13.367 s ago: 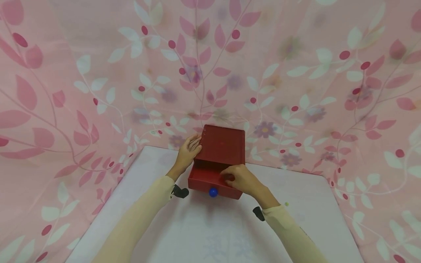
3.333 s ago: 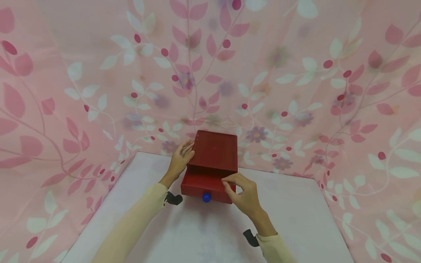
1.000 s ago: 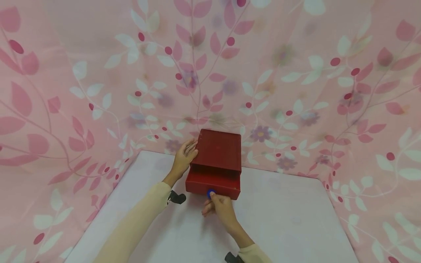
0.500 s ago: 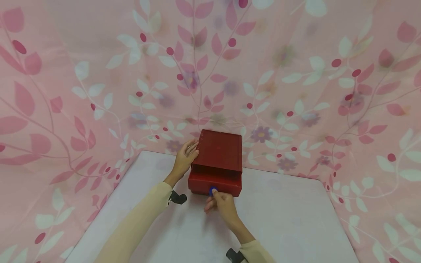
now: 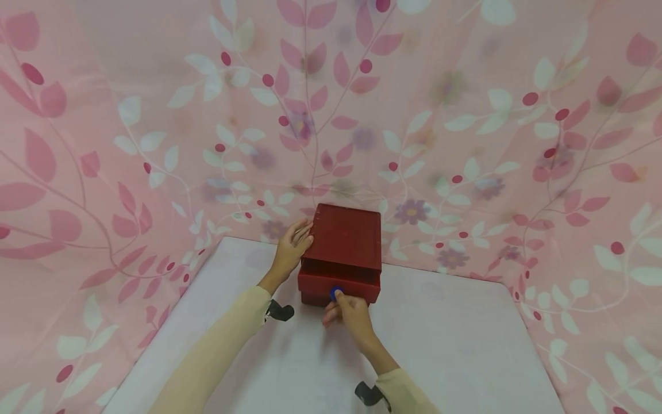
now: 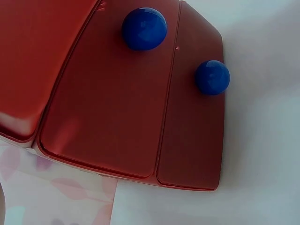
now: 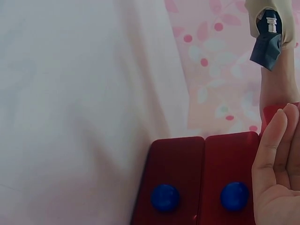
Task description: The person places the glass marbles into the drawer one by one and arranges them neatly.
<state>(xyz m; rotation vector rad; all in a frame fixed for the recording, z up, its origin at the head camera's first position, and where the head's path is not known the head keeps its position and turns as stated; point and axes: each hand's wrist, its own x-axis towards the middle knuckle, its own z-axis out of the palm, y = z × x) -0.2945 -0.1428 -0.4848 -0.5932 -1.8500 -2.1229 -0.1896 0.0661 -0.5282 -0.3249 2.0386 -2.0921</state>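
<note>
A red drawer chest (image 5: 349,237) stands against the patterned backdrop. Its top drawer (image 5: 314,282) is partly pulled out, with a dark gap above the front. My right hand (image 5: 355,317) pinches that drawer's blue knob (image 5: 334,292) between thumb and finger; its other fingers extend below. On the chest's left side lies my left hand (image 5: 289,247), fingers extended along the wall. Two lower drawers, each with a blue knob (image 6: 144,29), appear flush in the left wrist view. What the drawer holds inside is hidden.
The chest stands at the back of a white-covered table (image 5: 455,333). Pink floral cloth (image 5: 465,115) rises behind it and along both sides. Dark wrist cameras (image 5: 368,394) stick out from the sleeves.
My right hand has gone from above the drawer's right edge to the knob. The drawer has since slid inward, narrowing its opening. My left hand stays at the chest's side.
</note>
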